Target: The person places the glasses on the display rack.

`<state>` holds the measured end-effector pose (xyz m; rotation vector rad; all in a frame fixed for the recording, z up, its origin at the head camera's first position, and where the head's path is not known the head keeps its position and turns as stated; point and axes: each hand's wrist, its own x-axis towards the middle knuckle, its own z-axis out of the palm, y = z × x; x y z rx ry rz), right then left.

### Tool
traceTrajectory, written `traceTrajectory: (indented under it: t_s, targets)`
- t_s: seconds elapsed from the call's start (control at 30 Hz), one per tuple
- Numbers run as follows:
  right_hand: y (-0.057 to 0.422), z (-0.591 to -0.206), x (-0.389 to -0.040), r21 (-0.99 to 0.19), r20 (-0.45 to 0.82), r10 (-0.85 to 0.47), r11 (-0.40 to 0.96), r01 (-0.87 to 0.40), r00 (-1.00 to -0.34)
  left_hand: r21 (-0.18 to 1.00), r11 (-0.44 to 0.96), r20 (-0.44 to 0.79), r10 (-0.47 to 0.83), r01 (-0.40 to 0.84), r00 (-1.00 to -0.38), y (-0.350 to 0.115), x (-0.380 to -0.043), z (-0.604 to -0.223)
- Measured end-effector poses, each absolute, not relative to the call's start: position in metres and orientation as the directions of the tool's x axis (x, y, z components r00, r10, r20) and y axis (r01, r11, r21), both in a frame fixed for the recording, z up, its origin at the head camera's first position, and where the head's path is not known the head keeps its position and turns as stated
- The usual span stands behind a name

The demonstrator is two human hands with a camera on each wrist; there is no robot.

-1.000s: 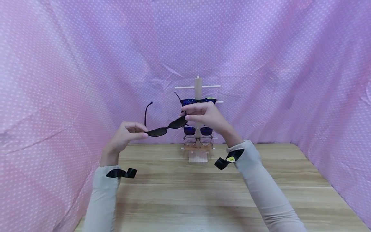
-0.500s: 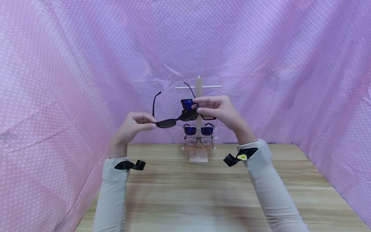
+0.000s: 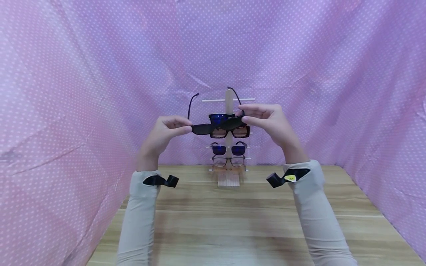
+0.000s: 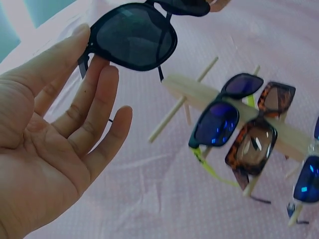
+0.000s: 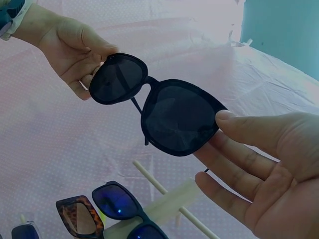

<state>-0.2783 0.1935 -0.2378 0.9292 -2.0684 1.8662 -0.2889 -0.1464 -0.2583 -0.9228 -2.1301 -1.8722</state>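
Observation:
Both hands hold a pair of black sunglasses [image 3: 203,129] in the air, its temples unfolded and pointing away toward the stand. My left hand [image 3: 164,133] pinches the left hinge corner between thumb and fingers. At the opposite corner, my right hand [image 3: 271,120] pinches the frame, thumb on the front, as the right wrist view shows on the dark lens [image 5: 179,117]. Behind the sunglasses rises a wooden display stand [image 3: 229,96] whose top white rod [image 3: 213,100] carries no glasses. The held pair partly covers the blue-lensed sunglasses [image 3: 217,118] on the rod below.
Lower on the stand hang tortoiseshell sunglasses [image 3: 246,132], another blue-lensed pair [image 3: 238,150] and clear-lensed glasses [image 3: 237,161]. The stand's base [image 3: 228,180] rests near the back of the wooden table [image 3: 219,221]. A pink dotted cloth [image 3: 133,55] surrounds the table at the back and sides.
Both hands have moved up and to the right with the black sunglasses, bringing them in front of the stand's upper part. The frame is now closer to level. The stand's glasses have stayed put.

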Motion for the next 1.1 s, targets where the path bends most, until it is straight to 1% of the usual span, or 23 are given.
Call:
traceTrajectory:
  t_s: [0.2, 0.47, 0.57, 0.67, 0.9, 1.1]
  targets:
    - [0.207, -0.238, -0.279, -0.815, 0.567, -0.242, -0.023, -0.58, -0.787, 0.846, 0.008, 0.502, 0.322, 0.533, -0.803, -0.128, -0.293, -0.248]
    - [0.217, -0.24, -0.282, -0.82, 0.569, -0.207, -0.059, -0.57, -0.796, 0.844, -0.079, 0.525, 0.325, 0.531, -0.787, -0.11, -0.299, -0.245]
    - [0.22, -0.241, -0.285, -0.811, 0.583, -0.196, -0.095, -0.577, -0.788, 0.834, -0.11, 0.545, 0.311, 0.54, -0.779, -0.104, -0.303, -0.244]
    - [0.22, -0.243, -0.288, -0.801, 0.599, -0.18, -0.139, -0.583, -0.78, 0.833, -0.132, 0.551, 0.288, 0.538, -0.783, -0.096, -0.306, -0.243]
    - [0.214, -0.248, -0.296, -0.785, 0.608, -0.112, -0.237, -0.573, -0.786, 0.837, -0.136, 0.547, 0.208, 0.53, -0.811, -0.085, -0.312, -0.243]
    - [0.209, -0.249, -0.3, -0.781, 0.606, -0.077, -0.244, -0.574, -0.792, 0.839, -0.113, 0.545, 0.167, 0.533, -0.822, -0.083, -0.314, -0.242]
